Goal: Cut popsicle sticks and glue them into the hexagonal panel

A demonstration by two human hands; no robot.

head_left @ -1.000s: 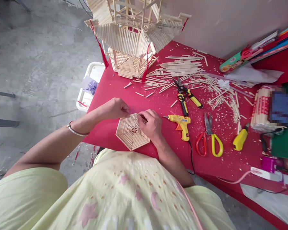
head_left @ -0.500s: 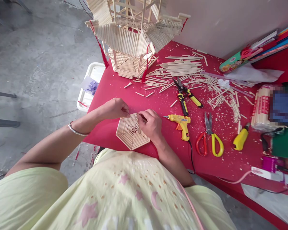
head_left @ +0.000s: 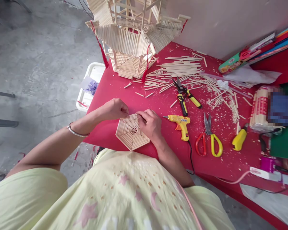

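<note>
A flat hexagonal panel (head_left: 132, 135) of thin wooden sticks, laid in rings around a small open centre, lies near the front edge of the red table. At its upper left corner my left hand (head_left: 116, 109) is closed in a pinch. Whatever sits between those fingertips is too small to make out. My right hand (head_left: 150, 124) is curled over the panel's upper right edge, thumb and index finger closed at the rim. It covers that side of the panel. To the right of this hand lies a yellow glue gun (head_left: 181, 123), its nozzle pointing left.
A stick-built pavilion model (head_left: 129, 41) with red tassels stands at the back. Loose sticks (head_left: 180, 68) and crumbs are scattered behind the pruning shears (head_left: 183, 95). Red-and-yellow scissors (head_left: 208, 135), a yellow cutter (head_left: 240, 139) and bundled sticks (head_left: 259, 107) lie rightward. A white tray (head_left: 80, 95) sits lower left.
My right thumb and index finger have shifted slightly at the panel's rim. My left hand and the panel keep almost the same place.
</note>
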